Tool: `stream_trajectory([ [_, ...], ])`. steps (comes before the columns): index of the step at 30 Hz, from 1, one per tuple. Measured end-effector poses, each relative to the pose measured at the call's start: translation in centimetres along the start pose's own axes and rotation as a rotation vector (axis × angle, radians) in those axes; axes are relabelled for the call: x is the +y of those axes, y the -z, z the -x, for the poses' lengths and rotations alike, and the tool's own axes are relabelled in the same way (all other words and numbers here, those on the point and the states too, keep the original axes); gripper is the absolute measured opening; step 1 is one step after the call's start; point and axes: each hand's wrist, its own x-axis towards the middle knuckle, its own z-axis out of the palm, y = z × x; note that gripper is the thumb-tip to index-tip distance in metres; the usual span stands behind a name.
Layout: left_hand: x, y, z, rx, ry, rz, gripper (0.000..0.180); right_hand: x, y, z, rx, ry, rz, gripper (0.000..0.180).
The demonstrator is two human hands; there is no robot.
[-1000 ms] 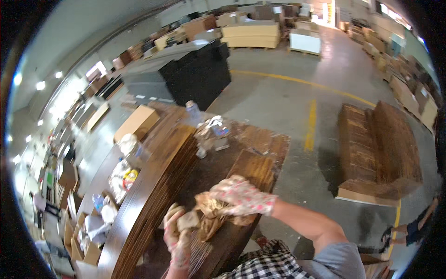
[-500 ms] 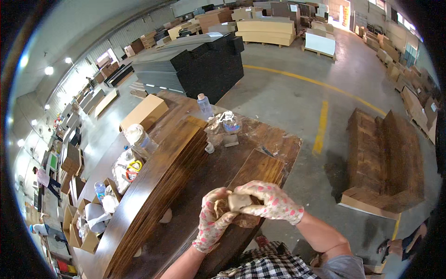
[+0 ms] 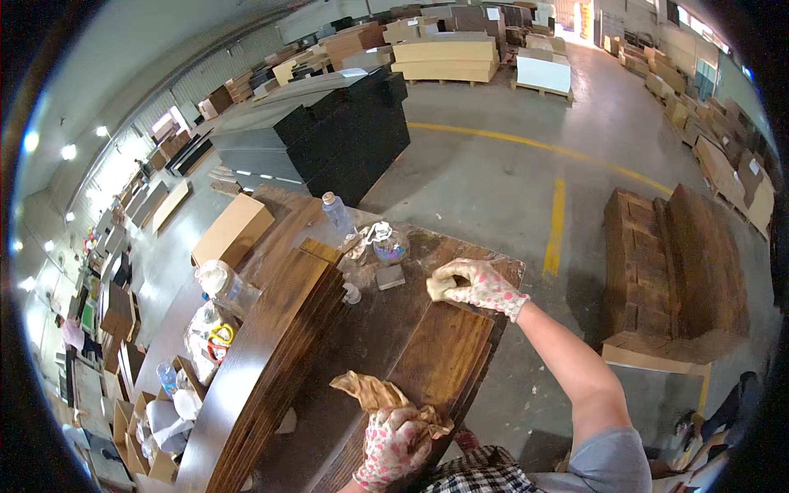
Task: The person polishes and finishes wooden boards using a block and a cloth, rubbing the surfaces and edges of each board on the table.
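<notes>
Your right hand [image 3: 477, 286] is pressing a pad [image 3: 438, 287], fingers clamped on it, at the wood panel's [image 3: 440, 361] far end, left hand [image 3: 394, 440] gripping a rag [image 3: 374, 393] at its near end; overreaching risks toppling the bottle [image 3: 337, 215] just beyond.

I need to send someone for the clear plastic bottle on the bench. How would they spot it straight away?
Start at the dark wooden workbench in front of the person. Go to its far end, just before the tall stack of black boards. The clear plastic bottle stands upright there with a tan cap, taller and slimmer than the squat round container beside it.
</notes>
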Motion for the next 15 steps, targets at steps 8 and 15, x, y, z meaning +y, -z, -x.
stream_trajectory([
  [8,1.1,1.0,-0.3,0.068,0.078,0.195,0.043,-0.2,2.4,1.3,-0.096,-0.138,-0.097,0.042],
  [15,0.6,1.4,-0.2,0.263,0.137,-0.024,0.029,1.2,2.9,1.6,-0.211,-0.036,0.029,0.043],
])
